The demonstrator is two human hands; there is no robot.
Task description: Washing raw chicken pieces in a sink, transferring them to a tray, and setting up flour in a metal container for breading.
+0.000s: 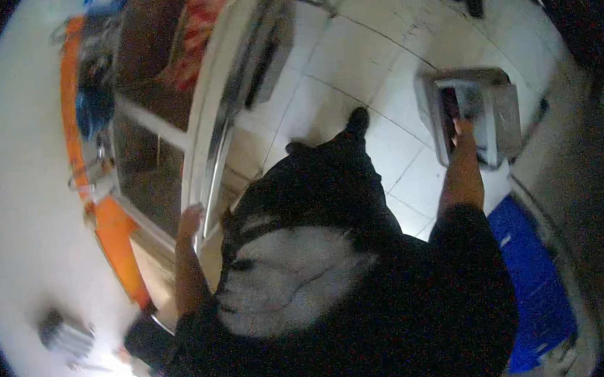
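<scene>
Black short-sleeved top (446, 284) (pale front patch (289, 277)), dark trousers (316, 187), dark shoes (358, 120).

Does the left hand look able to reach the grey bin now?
Probably not from here: the left hand is by the pale rail, with the person's legs between it and the grey bin.

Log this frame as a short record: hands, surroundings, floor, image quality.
left_hand: left hand at the pale frame edge; contact unclear
right_hand: right hand at the opening of the grey bin; grip too blurred to tell
left_side: orange strip
right_side: blue object
floor: pale tiles
image: dim, blurred
</scene>
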